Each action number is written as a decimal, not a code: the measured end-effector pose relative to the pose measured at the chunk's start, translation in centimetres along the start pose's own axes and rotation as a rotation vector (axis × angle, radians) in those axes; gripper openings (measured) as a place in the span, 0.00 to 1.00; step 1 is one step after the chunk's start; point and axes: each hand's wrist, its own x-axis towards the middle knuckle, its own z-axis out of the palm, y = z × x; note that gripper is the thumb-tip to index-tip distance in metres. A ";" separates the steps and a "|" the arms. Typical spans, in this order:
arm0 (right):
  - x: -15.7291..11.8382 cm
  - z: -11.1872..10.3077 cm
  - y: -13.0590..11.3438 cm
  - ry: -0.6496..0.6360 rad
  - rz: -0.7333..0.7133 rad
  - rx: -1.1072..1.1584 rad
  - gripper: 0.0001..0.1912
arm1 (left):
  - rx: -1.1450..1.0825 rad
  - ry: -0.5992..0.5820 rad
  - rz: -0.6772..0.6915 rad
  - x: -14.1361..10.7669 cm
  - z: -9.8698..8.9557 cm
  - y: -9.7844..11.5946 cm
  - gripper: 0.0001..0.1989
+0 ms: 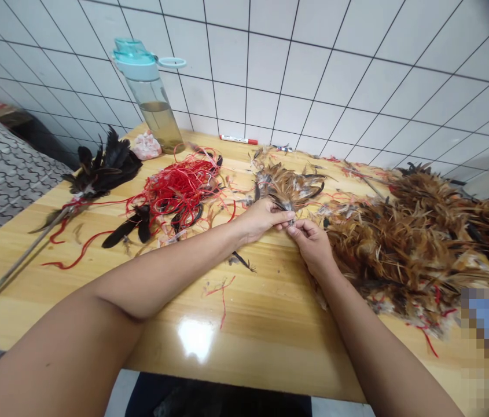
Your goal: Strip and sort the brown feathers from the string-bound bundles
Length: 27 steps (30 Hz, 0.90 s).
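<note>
Both of my hands meet over the middle of the wooden table. My left hand [268, 219] is closed, pinching the base of a bunch of brown feathers [290, 184] that fans out away from me. Close beside it, my right hand [312, 242] is closed too, thumb and fingertips pressed together at the lower end of the bunch. What lies between the right fingertips is too small to make out. To the right of that hand spreads a large heap of brown feathers [392, 243]. Left of my hands lies a tangle of red string [179, 188].
A stick with black feathers [105, 165] tied at its end lies on the left. At the back stand a water bottle [157, 110] and a crumpled tissue [146, 146]. A red-capped marker [238, 139] lies by the tiled wall. Loose feathers and string bits scatter across the table [261, 324].
</note>
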 end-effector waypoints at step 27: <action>0.4 -0.9 -0.8 -0.191 -0.067 -0.133 0.11 | 0.433 -0.213 0.105 0.3 -1.1 1.0 0.10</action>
